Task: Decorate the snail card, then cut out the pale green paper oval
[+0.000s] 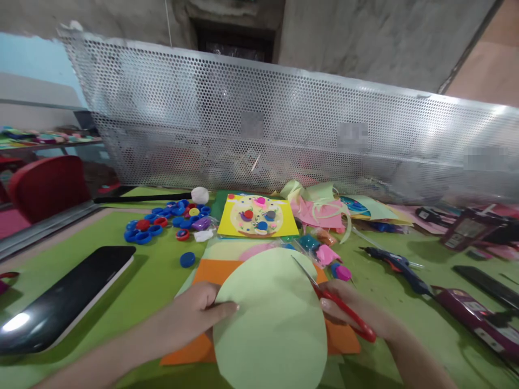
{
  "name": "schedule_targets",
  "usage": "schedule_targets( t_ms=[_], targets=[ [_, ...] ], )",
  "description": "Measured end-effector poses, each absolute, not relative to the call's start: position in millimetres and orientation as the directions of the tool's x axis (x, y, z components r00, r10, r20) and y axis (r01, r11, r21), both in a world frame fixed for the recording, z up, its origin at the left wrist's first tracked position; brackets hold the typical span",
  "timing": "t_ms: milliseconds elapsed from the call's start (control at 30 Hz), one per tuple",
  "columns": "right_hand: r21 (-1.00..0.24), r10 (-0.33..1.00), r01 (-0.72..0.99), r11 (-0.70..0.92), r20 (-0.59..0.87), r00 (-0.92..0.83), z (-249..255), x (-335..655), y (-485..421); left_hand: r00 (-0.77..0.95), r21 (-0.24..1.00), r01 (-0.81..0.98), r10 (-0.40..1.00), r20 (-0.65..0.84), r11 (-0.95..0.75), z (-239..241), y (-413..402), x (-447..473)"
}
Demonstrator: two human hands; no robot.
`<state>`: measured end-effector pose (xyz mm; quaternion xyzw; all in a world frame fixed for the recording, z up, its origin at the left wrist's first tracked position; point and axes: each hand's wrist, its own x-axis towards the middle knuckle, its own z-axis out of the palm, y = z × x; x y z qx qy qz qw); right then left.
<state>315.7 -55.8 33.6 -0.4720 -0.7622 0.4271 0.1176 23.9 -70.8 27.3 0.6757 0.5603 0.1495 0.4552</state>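
Note:
A light green paper cut to a rounded shape [270,319] is held up in front of me. My left hand [203,305] grips its left edge, thumb on top and the other fingers hidden behind. In my right hand [344,302] is a pair of red-handled scissors [343,308], its blades lying against the paper's upper right edge. Below the paper lies an orange sheet [188,351]. Just beyond sits a yellow card [290,219] with a decorated round picture and several bottle caps on it.
Blue and red bottle caps [144,236] cluster at the left, behind a large black glossy object [73,294]. Pink and green paper scraps [318,210] lie at the back. A glue gun [399,267] and a maroon power strip [478,319] are on the right. A perforated metal panel [284,119] stands behind the table.

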Motion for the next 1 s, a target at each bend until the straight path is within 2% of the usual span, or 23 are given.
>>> schedule_targets(
  t_ms=[133,267,367,533,667,833,1000],
  targets=[
    [-0.763,0.807,0.603,0.231,-0.196,-0.557,37.6,314.5,-57.5,0.334,0.756,0.653,0.885,-0.325,0.032,26.6,-72.0,23.8],
    [-0.715,0.829,0.669,0.203,-0.238,-0.506,33.6,316.4,-55.5,0.299,0.726,0.687,0.898,-0.324,0.033,28.8,-71.5,23.3],
    [-0.714,0.815,0.661,0.230,-0.230,-0.531,32.9,317.7,-54.5,0.293,0.723,0.690,0.897,-0.330,0.040,30.0,-70.8,23.4],
    [-0.730,0.805,0.630,0.265,-0.192,-0.561,37.5,315.9,-54.6,0.298,0.749,0.662,0.902,-0.312,0.041,27.6,-71.2,24.6],
    [-0.717,0.820,0.643,0.268,-0.180,-0.543,31.8,318.3,-52.5,0.323,0.818,0.570,0.895,-0.307,0.075,28.2,-71.4,26.1],
    [-0.811,0.840,0.520,0.270,-0.066,-0.538,19.5,324.7,-49.2,0.477,0.918,0.365,0.815,-0.328,0.156,32.3,-71.4,31.3],
    [-0.930,0.828,0.334,0.150,-0.066,-0.556,18.7,322.6,-50.4,0.403,0.946,0.307,0.885,-0.232,0.108,29.6,-68.2,33.8]
  ],
)
